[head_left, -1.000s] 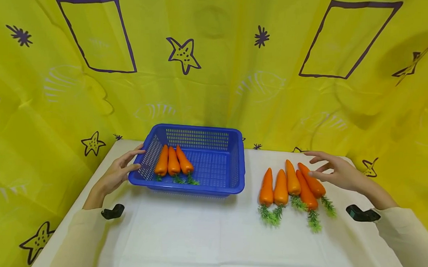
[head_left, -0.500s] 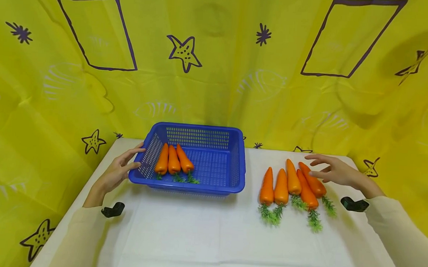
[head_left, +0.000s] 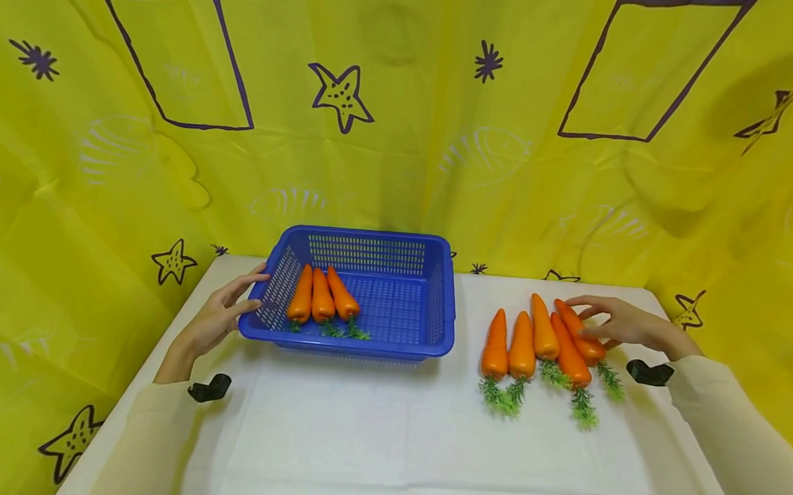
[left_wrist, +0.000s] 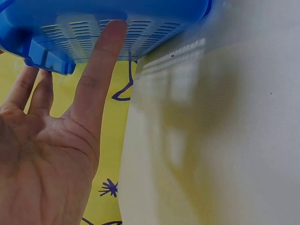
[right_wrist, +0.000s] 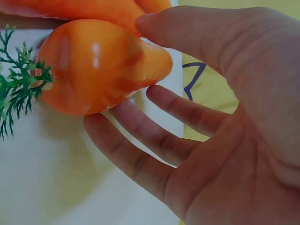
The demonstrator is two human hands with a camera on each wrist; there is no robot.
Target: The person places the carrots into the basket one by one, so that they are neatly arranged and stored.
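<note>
In the head view my left hand (head_left: 214, 322) rests at the left side of a blue basket (head_left: 351, 347), fingers by the rim. In the left wrist view its thumb (left_wrist: 96, 77) lies straight against the basket's slotted outer wall. Three carrots (head_left: 322, 296) with green tops lie in the basket's left part. My right hand (head_left: 624, 323) is over the rightmost carrot (head_left: 577, 332) on the table. From the right wrist view, the thumb is above that carrot (right_wrist: 96, 65) and the fairly straight fingertips are along its other side; firm contact is hard to tell.
Several more carrots (head_left: 522, 347) lie side by side left of my right hand, tops toward me. The white tabletop (head_left: 360, 432) ends at a yellow patterned curtain (head_left: 401, 165). Black devices (head_left: 209, 389) sit on both wrists.
My right hand has lowered and drawn nearer to the rightmost carrot, with its fingers now around the sides. The left hand, basket and carrots stay in place; the head view shifts slightly.
</note>
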